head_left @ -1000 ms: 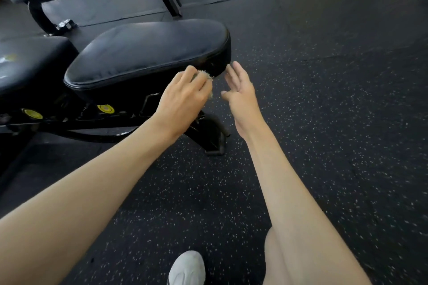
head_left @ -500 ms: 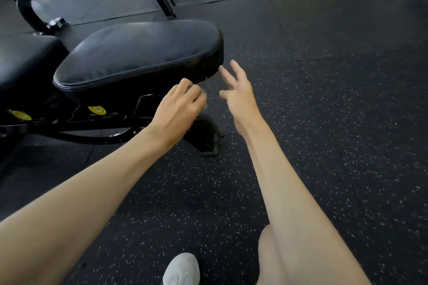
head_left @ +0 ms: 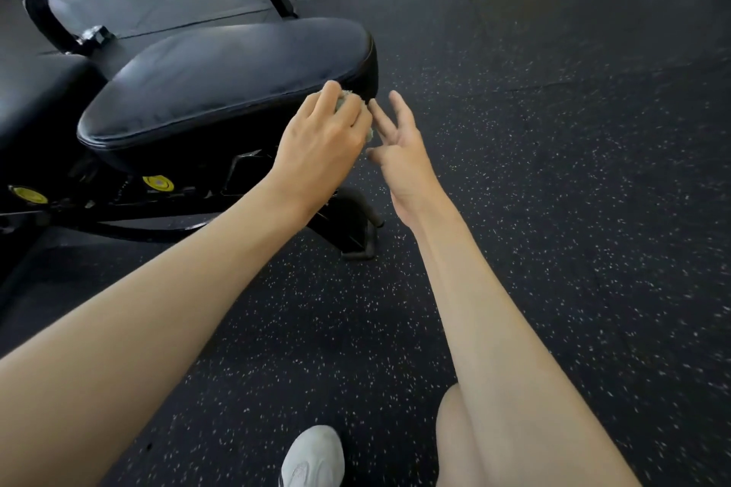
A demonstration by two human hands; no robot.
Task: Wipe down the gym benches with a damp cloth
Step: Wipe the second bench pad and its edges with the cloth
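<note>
Greenish-grey, bunched, mostly hidden: gripping the cloth [head_left: 347,97] in the left hand [head_left: 320,142], fingers curled, pressing it against the black seat pad [head_left: 237,71] side edge, just short of its rounded right corner; hovering the right hand [head_left: 399,142] empty, fingers spread, just beside; facing pad length running away leftward from the grip

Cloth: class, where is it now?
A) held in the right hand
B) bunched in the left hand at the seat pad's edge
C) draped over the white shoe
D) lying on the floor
B: the left hand grips the cloth at the edge of the seat pad; the right hand is open, holding nothing.
</note>
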